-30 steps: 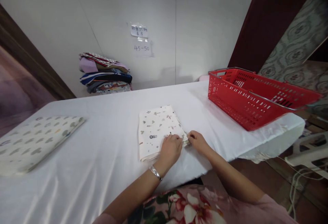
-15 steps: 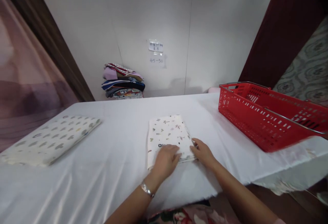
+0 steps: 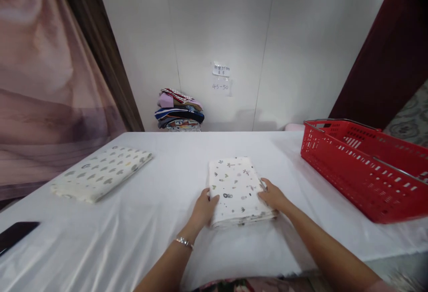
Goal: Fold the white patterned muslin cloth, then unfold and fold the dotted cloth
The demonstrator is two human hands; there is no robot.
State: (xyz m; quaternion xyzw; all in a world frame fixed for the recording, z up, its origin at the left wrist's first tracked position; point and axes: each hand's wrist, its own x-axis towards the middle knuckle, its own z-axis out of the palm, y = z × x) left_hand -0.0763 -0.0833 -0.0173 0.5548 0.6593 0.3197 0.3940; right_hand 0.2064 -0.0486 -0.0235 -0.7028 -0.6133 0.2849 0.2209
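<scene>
A folded white cloth (image 3: 236,189) with small printed figures, palms and leaves lies on the white-covered table in front of me. My left hand (image 3: 204,206) grips its left edge, thumb on top and fingers beside or under the layers. On the opposite side my right hand (image 3: 273,195) pinches the right edge, its thumb over the print. The fingertips under the cloth are hidden. To the left rests another folded cloth (image 3: 103,171), cream with grey cloud-like shapes, touched by neither hand.
A red plastic basket (image 3: 347,176) with metal handles stands at the right. Past the far table edge is a stack of folded fabrics (image 3: 180,111) by the wall. A dark flat object (image 3: 18,234) lies at the left edge, near a pink curtain (image 3: 53,82).
My left hand has moved from the top of the folded cloth to its left edge. My right hand stays at the right edge. The whole view has shifted to the left.
</scene>
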